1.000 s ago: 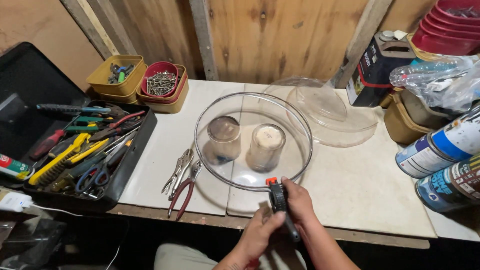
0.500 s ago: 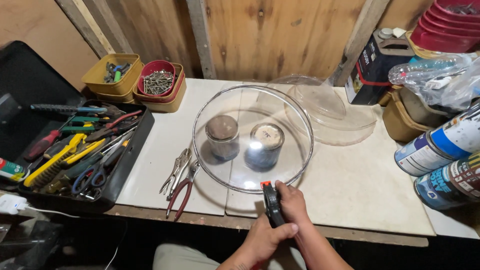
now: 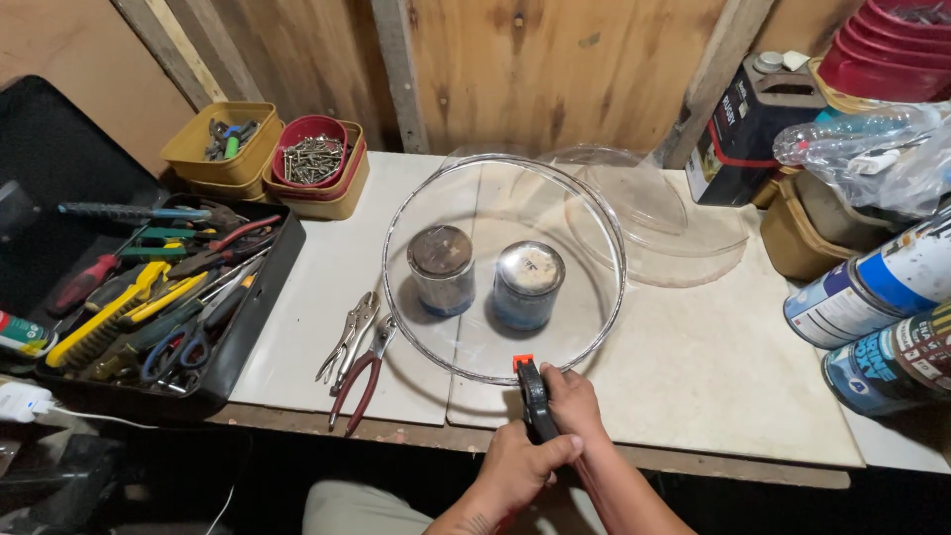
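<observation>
At the near edge of the tabletop (image 3: 693, 376), both hands wrap one black clamp-like tool with an orange tip (image 3: 531, 388): left hand (image 3: 515, 466) low on the handle, right hand (image 3: 573, 406) higher, fingers closed tight on it, seemingly to steady its tip against the rim. That tip touches the near rim of the clear round dish (image 3: 503, 266), propped on two tins (image 3: 528, 284). The tool's jaw is hard to make out, and both forearms are cut off below.

Lying at three o'clock: two labelled spray cans (image 3: 877, 322), blue, white, yellow. At one o'clock: dark rectangular canister (image 3: 738, 124), red-and-white label
</observation>
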